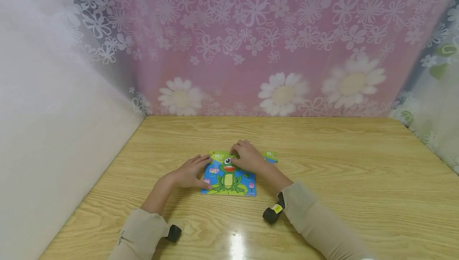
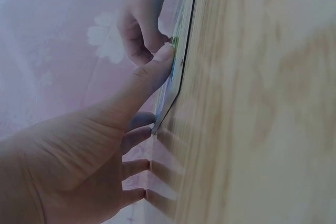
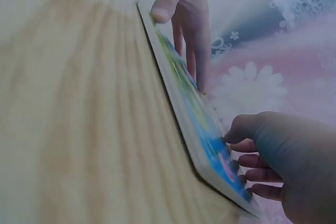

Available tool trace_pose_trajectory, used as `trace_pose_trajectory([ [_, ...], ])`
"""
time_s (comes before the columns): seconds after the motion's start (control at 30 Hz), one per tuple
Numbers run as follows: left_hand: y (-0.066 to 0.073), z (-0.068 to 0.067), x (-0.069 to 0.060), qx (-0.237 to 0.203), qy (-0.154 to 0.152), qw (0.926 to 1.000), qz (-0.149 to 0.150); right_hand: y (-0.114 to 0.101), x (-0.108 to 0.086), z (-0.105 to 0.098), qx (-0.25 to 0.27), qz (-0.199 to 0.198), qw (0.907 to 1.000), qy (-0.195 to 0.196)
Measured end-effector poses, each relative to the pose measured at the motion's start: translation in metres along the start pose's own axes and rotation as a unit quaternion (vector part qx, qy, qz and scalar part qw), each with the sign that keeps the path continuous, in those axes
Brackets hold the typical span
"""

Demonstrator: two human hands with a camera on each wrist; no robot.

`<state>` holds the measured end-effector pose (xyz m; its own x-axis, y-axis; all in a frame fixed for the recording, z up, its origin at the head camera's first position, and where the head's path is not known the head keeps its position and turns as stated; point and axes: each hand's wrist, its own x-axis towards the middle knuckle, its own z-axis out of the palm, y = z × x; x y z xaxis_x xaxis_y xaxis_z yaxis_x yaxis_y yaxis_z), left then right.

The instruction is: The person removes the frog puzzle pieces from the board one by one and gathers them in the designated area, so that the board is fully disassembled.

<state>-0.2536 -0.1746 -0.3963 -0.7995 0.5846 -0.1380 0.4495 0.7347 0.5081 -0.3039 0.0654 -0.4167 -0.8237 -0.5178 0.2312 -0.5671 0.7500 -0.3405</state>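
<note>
A frog jigsaw puzzle point(image 1: 228, 181) lies flat on the wooden table, its picture showing a green frog on blue with pink flowers. My left hand point(image 1: 188, 173) rests along the puzzle's left side, with its thumb on the lower left part and its fingers stretched toward the upper left corner. Over the frog's head, my right hand point(image 1: 249, 158) touches the upper right area with bent fingers and covers one eye. Whether those fingers pinch a piece is hidden. A green and blue puzzle piece point(image 1: 270, 156) juts out beyond the right hand, partly covered by it.
The wooden table point(image 1: 340, 172) reaches back to a pink flowered curtain point(image 1: 222, 52). A white wall-like surface point(image 1: 64, 112) stands on the left, and another flowered sheet point(image 1: 437, 92) hangs at the right. Black wrist devices point(image 1: 272, 214) sit by both beige sleeves.
</note>
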Motion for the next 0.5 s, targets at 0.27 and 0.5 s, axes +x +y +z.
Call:
trace_pose_trajectory([
  [0.27, 0.0007, -0.0002, -0.0010, 0.011, 0.001, 0.9999, -0.001, -0.0003, -0.0016, 0.0078, 0.026, 0.014, 0.9991, 0.029],
  [0.5, 0.0006, 0.0000, -0.0007, 0.001, 0.000, 1.0000, -0.009, 0.0046, -0.0010, 0.0071, 0.067, 0.010, 0.9974, 0.023],
])
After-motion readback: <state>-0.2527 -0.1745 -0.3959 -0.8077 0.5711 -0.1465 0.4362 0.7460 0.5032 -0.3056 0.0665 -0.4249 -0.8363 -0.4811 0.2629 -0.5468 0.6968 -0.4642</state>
